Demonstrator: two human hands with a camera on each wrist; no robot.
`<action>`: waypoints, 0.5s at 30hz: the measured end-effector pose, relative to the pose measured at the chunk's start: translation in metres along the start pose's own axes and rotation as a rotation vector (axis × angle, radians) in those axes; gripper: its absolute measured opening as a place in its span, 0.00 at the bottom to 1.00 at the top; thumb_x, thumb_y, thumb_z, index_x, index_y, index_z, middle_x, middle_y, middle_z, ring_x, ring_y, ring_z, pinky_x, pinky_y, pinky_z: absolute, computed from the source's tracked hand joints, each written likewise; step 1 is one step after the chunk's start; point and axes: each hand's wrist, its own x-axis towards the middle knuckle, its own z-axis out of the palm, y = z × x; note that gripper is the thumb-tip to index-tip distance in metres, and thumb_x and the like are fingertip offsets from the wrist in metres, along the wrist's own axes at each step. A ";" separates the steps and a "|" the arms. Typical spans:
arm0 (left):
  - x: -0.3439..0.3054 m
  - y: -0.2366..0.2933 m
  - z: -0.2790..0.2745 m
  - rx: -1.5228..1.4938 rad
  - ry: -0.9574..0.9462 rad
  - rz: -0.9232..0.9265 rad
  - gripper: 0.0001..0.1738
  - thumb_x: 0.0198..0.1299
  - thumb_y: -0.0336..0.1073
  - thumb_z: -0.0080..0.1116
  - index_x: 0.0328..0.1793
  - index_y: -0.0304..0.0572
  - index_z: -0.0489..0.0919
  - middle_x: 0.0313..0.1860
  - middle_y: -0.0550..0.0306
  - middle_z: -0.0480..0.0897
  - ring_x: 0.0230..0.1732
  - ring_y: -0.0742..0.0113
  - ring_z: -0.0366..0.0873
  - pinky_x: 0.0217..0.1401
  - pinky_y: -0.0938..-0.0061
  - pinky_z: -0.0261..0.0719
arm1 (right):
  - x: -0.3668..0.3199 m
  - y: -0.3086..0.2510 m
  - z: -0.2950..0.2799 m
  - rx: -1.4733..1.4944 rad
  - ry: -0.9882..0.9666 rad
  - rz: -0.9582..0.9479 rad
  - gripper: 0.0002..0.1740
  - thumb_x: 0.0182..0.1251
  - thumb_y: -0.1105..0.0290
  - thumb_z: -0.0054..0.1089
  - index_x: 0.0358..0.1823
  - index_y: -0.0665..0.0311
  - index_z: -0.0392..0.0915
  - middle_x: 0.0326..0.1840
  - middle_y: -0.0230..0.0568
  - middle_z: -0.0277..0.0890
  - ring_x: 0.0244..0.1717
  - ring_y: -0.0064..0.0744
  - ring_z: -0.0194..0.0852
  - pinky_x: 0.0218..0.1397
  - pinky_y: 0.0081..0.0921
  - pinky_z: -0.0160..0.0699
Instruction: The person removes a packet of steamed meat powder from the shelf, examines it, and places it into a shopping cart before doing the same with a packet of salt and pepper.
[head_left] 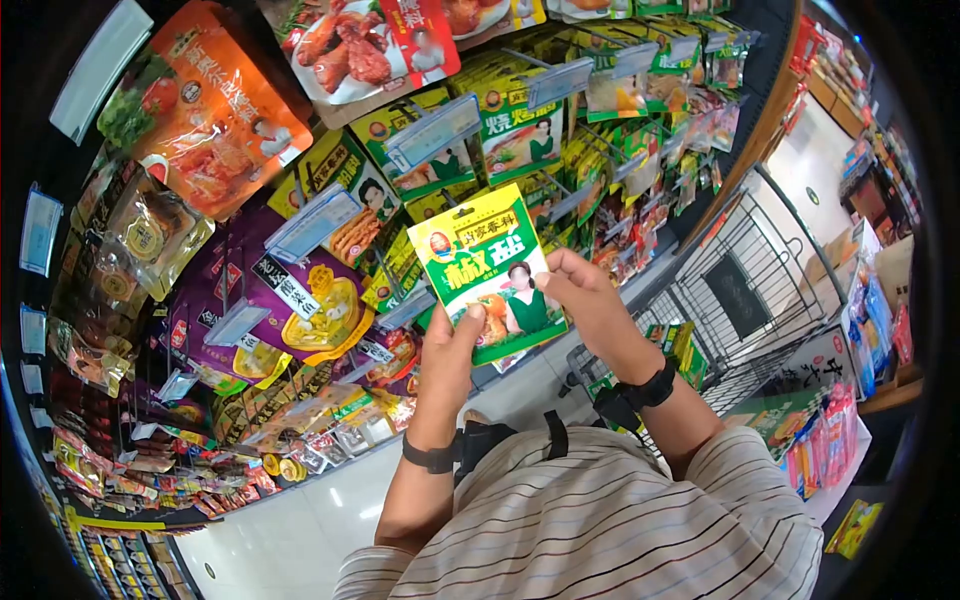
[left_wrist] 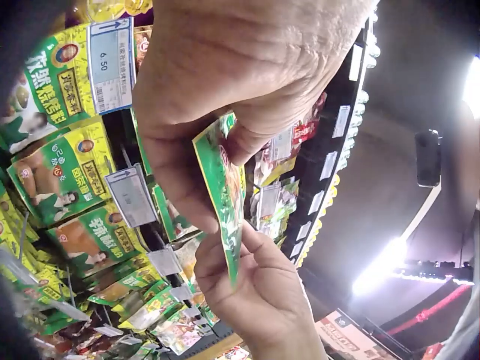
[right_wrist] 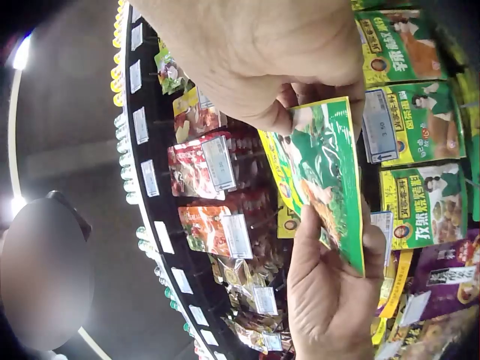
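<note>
A green and yellow seasoning packet (head_left: 490, 275) is held upright before the chest in the head view, its printed front facing the head camera. The left hand (head_left: 450, 350) pinches its lower left edge, thumb on the front. At the right edge, the right hand (head_left: 590, 295) pinches it between thumb and fingers. In the left wrist view the packet (left_wrist: 225, 187) is seen nearly edge-on between the left hand (left_wrist: 240, 67) and the right hand (left_wrist: 259, 292). The right wrist view shows the packet (right_wrist: 326, 172) with the right hand (right_wrist: 277, 52) above and left hand (right_wrist: 330, 300) below.
Racks of hanging packets (head_left: 520, 125) with price tags (head_left: 435, 130) curve around the front and left. Large orange pouches (head_left: 215, 110) hang at upper left. A wire shopping cart (head_left: 740, 270) with packets in it stands at the right, beside another display of goods (head_left: 825, 440).
</note>
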 end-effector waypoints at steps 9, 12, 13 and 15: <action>-0.001 0.026 -0.016 0.076 0.092 0.163 0.20 0.75 0.37 0.54 0.69 0.36 0.71 0.58 0.56 0.82 0.55 0.73 0.79 0.57 0.75 0.79 | 0.023 -0.011 0.010 -0.010 -0.013 -0.068 0.11 0.76 0.67 0.55 0.51 0.66 0.76 0.43 0.32 0.79 0.43 0.19 0.76 0.46 0.20 0.75; 0.001 0.036 -0.023 0.128 0.107 0.177 0.21 0.75 0.37 0.53 0.69 0.37 0.71 0.58 0.57 0.82 0.54 0.74 0.79 0.57 0.75 0.79 | 0.033 -0.026 0.008 -0.060 0.003 -0.143 0.15 0.76 0.67 0.54 0.57 0.69 0.74 0.53 0.45 0.81 0.51 0.29 0.80 0.53 0.27 0.80; 0.002 0.036 -0.026 0.139 0.112 0.161 0.21 0.75 0.37 0.53 0.70 0.37 0.71 0.58 0.57 0.82 0.54 0.74 0.79 0.57 0.75 0.79 | 0.036 -0.031 0.009 -0.060 0.012 -0.166 0.16 0.76 0.67 0.54 0.58 0.69 0.74 0.54 0.46 0.81 0.51 0.29 0.80 0.53 0.27 0.80; 0.004 0.037 -0.030 0.164 0.100 0.179 0.21 0.75 0.37 0.54 0.70 0.37 0.72 0.58 0.57 0.81 0.54 0.74 0.79 0.57 0.75 0.79 | 0.042 -0.042 0.011 -0.071 0.025 -0.199 0.19 0.76 0.67 0.54 0.62 0.70 0.72 0.56 0.47 0.80 0.54 0.30 0.80 0.55 0.29 0.80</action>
